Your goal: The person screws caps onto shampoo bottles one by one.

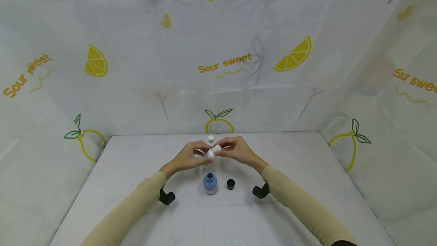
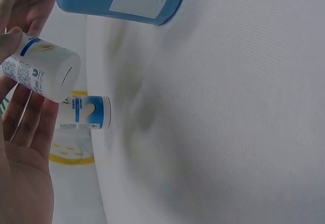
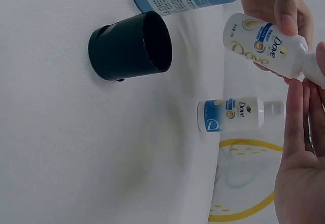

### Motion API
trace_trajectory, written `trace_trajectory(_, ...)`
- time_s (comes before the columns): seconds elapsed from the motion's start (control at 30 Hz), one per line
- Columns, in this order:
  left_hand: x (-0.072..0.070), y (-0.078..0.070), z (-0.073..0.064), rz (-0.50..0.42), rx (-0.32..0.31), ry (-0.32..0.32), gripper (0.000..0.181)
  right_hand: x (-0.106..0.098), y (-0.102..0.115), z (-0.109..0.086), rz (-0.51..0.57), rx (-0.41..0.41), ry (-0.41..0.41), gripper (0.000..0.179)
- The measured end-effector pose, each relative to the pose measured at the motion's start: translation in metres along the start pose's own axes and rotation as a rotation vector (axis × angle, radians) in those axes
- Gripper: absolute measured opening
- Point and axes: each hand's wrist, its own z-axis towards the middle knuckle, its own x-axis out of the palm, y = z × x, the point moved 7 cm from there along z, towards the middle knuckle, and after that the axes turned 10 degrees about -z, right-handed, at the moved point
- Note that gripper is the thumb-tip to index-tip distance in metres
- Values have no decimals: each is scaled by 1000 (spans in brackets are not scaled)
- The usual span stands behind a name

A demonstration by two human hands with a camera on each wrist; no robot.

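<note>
A small white Dove bottle (image 3: 264,46) is held tilted above the table, its capped end toward the right. My left hand (image 1: 187,156) grips the bottle's body between thumb and fingers. At the other end, my right hand (image 1: 240,151) pinches the white cap (image 1: 217,148); its fingers partly cover the neck in the right wrist view. Behind the hands stands a second Dove bottle (image 3: 231,115), white and blue, upright with its white cap on. Nearer me is a blue bottle (image 1: 209,184), upright and uncapped, its dark mouth showing.
Right of the blue bottle, a black cap (image 1: 230,184) sits on the white table (image 1: 143,215). A lemon-printed sheet (image 1: 136,105) rises behind the table's back edge and along both sides. Each wrist carries a black camera mount (image 1: 167,197).
</note>
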Motion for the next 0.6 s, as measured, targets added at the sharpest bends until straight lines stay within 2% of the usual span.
trace_trajectory(0.1, 0, -1, 0, -5, 12, -3, 31, 0, 0, 1, -12, 11, -15, 30)
trace_trajectory(0.6, 1, -3, 1, 8, -7, -11, 32, 0, 0, 5, -112, 47, -58, 21)
